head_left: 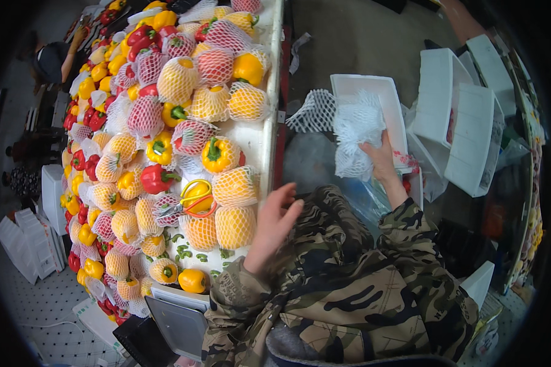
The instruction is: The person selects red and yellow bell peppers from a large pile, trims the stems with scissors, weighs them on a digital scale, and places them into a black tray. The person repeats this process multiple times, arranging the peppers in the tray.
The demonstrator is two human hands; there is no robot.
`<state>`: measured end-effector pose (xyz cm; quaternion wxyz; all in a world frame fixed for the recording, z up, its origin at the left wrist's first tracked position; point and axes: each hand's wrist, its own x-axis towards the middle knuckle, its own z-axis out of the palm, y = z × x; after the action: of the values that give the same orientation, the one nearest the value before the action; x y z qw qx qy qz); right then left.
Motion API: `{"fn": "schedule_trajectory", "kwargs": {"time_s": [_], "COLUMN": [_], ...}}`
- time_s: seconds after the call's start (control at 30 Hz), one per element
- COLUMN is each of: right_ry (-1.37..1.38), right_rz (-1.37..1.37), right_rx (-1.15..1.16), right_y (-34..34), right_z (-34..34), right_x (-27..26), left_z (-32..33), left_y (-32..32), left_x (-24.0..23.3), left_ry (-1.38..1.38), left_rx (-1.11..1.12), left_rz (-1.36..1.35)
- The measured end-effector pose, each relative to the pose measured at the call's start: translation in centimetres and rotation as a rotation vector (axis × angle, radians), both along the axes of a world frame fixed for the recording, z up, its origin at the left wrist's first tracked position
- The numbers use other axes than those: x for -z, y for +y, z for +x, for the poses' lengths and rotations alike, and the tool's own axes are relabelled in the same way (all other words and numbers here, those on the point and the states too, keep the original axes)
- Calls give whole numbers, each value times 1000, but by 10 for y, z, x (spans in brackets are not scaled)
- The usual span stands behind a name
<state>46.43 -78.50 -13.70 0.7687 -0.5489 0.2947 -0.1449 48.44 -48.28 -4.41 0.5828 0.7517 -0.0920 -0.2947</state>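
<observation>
My right hand (380, 156) grips a bundle of white foam netting sleeves (356, 133) over an open white foam box (372, 85). One more netting piece (319, 110) spreads out to the left of the bundle. My left hand (278, 222) is empty, fingers apart, at the edge of the white table (265, 151). Beside it on the table stand netted yellow peppers (235, 227). Scissors with yellow and orange handles (197, 205) lie on a yellow pepper. A bare red pepper (157, 179) lies farther left, and cut green stems (183, 252) are scattered on the table top.
Red and yellow peppers (119, 147), many in netting, are heaped over the left of the table. A scale (179, 321) stands at its near end. White foam boxes (473, 137) stand on the right. Another person (53, 59) is at the far left, and a person's arm (463, 18) shows top right.
</observation>
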Motion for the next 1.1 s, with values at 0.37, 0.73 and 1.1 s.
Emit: {"fn": "schedule_trajectory", "kwargs": {"time_s": [0.37, 0.73, 1.1], "right_ry": [369, 192, 443], "right_rz": [191, 312, 174], "right_rx": [391, 637, 999], "right_y": [-90, -51, 70], "right_z": [-174, -368, -462], "right_x": [103, 110, 82], "left_z": [-18, -78, -232], "left_y": [-79, -195, -311], "left_x": [117, 217, 311], "left_ry": [67, -358, -604], "left_rx": [449, 1084, 1394], "left_rz": [180, 283, -6]}}
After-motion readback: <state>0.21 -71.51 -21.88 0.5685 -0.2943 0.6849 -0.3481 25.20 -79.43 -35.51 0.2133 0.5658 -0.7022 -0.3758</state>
